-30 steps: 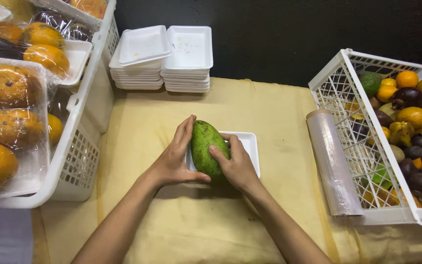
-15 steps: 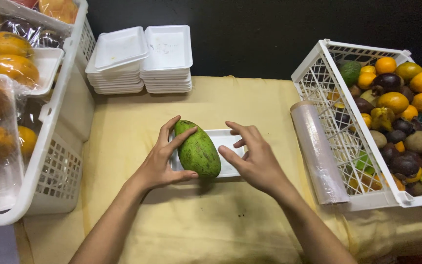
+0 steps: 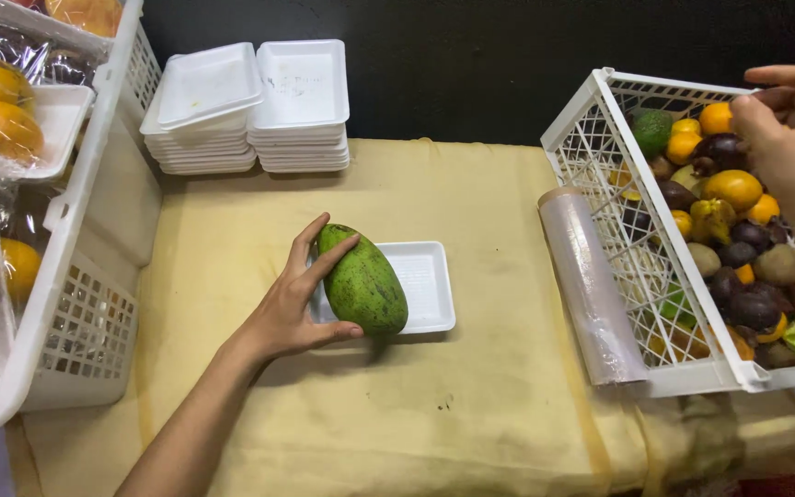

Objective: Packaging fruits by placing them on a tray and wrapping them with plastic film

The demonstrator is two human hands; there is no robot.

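Left hand (image 3: 298, 304), fingers spread, cups the side of a large green oval mango (image 3: 362, 281) lying across the left part of a white foam tray (image 3: 427, 287) mid-table. Right hand (image 3: 791, 138), fingers loosely curled and empty, hovers over the white plastic fruit crate (image 3: 591, 138) at the right edge.

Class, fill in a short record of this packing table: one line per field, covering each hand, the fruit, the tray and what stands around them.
Left hand: rests against the green mango, fingers along its side
Right hand: raised over the fruit crate, empty
Green mango: lies on the white foam tray
Fruit crate: white, mixed fruit inside
Cling film roll: beside the crate
Tray stacks: two, at the back
Surface: yellow cloth
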